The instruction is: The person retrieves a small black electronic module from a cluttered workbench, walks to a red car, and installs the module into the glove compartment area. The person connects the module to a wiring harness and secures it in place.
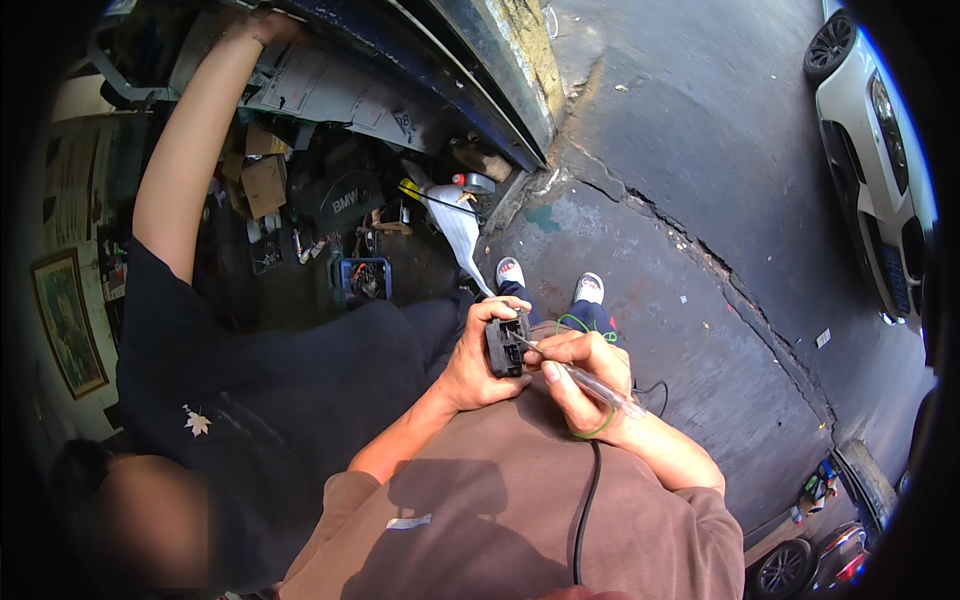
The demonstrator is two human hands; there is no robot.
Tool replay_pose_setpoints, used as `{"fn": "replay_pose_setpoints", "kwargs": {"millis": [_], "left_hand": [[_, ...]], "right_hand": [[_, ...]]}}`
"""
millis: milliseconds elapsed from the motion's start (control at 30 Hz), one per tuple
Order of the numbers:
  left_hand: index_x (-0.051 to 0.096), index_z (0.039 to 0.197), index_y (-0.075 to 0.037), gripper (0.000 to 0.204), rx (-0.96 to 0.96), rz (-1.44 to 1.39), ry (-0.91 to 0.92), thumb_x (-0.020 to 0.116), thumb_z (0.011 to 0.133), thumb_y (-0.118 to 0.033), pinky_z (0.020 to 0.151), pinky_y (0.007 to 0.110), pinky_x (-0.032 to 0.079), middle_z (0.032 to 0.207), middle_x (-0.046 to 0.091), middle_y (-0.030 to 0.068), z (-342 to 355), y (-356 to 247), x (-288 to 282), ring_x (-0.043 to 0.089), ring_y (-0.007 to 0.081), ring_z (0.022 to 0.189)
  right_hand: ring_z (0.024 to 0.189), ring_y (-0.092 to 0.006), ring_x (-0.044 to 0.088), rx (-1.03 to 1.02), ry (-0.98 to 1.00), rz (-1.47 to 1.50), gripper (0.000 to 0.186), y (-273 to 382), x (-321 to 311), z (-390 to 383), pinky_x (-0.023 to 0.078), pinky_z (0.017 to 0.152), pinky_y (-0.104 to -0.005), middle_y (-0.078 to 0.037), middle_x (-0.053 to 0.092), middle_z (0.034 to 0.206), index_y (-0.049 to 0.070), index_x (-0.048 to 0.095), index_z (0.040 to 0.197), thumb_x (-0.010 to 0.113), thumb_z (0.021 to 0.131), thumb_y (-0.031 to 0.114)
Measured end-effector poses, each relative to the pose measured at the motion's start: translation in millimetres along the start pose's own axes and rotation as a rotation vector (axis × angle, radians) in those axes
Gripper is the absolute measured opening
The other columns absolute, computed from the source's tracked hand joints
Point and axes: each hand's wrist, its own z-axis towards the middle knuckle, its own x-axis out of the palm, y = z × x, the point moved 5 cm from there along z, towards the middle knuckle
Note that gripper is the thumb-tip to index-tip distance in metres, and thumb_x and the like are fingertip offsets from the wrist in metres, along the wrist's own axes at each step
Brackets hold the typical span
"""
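My left hand [470, 360] is wrapped round a black plastic connector block [507, 345], held in front of my chest with its open, slotted face turned up. In my right hand [590, 385] is a test probe [600, 388] with a clear handle and a thin metal shaft, gripped like a pen. Its tip reaches into the block's slots, though exactly what it touches is too small to tell. A thin green wire [592, 436] loops by my right wrist and shows again beyond the fingers.
At my left a person in a dark shirt [270, 370] stretches an arm [190, 160] upward. Cardboard boxes [264, 186], a blue bin [364, 280] and tools clutter the floor there. A black cable [590, 510] hangs down my front. Cracked pavement [680, 240] and a white car [875, 160] lie to the right.
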Motion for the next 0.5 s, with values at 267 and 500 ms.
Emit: {"fn": "replay_pose_setpoints", "kwargs": {"millis": [267, 500], "left_hand": [[0.047, 0.141, -0.011, 0.089, 0.043, 0.316, -0.126, 0.091, 0.064, -0.002, 0.112, 0.044, 0.048, 0.143, 0.056, 0.0161, 2.4, -9.9, -11.9, 0.058, 0.0327, 0.132], [0.047, 0.144, -0.009, 0.089, 0.003, 0.252, -0.205, 0.091, 0.067, -0.002, 0.113, 0.043, 0.05, 0.146, 0.055, 0.0155, 5.5, -7.2, -18.4, 0.06, 0.0298, 0.132]], "right_hand": [[0.082, -0.0211, 0.076, 0.143, 0.03, 0.021, 0.01, -5.8, -10.3, -5.0, 0.063, 0.079, -0.0364, -0.018, 0.079, 0.093, -0.001, 0.059, 0.099, 0.066, 0.103, 0.005], [0.079, -0.02, 0.075, 0.224, 0.018, 0.019, 0.01, -16.0, -12.6, -3.7, 0.062, 0.075, -0.0348, -0.017, 0.078, 0.091, -0.002, 0.06, 0.1, 0.066, 0.103, 0.005]]}}
